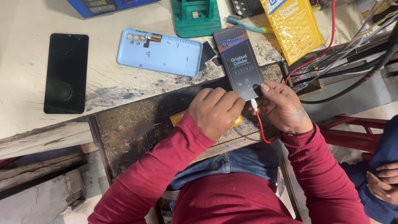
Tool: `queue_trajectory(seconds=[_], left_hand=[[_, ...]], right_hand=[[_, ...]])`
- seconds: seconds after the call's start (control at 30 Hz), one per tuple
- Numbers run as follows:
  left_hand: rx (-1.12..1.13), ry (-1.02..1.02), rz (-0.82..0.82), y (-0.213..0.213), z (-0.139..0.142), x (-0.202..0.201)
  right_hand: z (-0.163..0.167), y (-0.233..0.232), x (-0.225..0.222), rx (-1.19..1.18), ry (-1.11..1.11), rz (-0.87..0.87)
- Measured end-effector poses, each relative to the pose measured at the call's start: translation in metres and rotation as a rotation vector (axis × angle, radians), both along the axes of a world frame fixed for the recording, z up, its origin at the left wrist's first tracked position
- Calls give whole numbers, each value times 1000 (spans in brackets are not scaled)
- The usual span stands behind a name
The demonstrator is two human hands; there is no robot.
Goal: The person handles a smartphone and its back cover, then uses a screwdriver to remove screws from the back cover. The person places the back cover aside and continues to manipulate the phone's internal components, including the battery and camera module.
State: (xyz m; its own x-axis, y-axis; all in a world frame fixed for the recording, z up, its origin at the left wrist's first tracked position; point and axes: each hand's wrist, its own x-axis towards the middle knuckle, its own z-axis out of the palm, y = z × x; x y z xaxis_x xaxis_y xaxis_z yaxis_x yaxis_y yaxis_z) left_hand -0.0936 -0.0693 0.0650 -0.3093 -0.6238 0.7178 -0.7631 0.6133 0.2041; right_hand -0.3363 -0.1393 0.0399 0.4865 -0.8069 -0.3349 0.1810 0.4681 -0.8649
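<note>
**Thin lead and a new screen near the bench edge**

The worn workbench (124,87) carries a black phone screen (66,72) far left of the dark display panel (241,62), with a pale blue phone back cover (159,52) between them. The panel lies at the bench's near edge. The left hand (216,111) is curled, fingertips pinching at the panel's bottom end; the right hand (282,105) presses a thumb there and grips a red wire (262,128). A tug on that wire could likely drag the panel off the edge.

sleeves: long, dark red | trousers: blue denim | right hand (283,108): dark tattoo on back
</note>
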Motion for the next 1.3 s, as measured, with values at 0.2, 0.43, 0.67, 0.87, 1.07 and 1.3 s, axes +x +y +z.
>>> queue_trajectory(seconds=[0.2,0.43,0.67,0.87,1.07,1.3], left_hand=[[66,38,13,3,5,2],[136,68,-8,10,14,3],[274,228,22,67,11,30],[361,423,142,110,-11,52],[326,416,368,156,-62,79],[289,331,611,179,-91,115]], right_hand=[[-1,2,-1,-9,0,-9],[6,3,0,-5,-13,18],[11,12,-6,-44,3,11],[15,31,-7,-208,85,-168],[-3,85,5,-884,266,-433],[-59,126,22,-1336,222,-580]])
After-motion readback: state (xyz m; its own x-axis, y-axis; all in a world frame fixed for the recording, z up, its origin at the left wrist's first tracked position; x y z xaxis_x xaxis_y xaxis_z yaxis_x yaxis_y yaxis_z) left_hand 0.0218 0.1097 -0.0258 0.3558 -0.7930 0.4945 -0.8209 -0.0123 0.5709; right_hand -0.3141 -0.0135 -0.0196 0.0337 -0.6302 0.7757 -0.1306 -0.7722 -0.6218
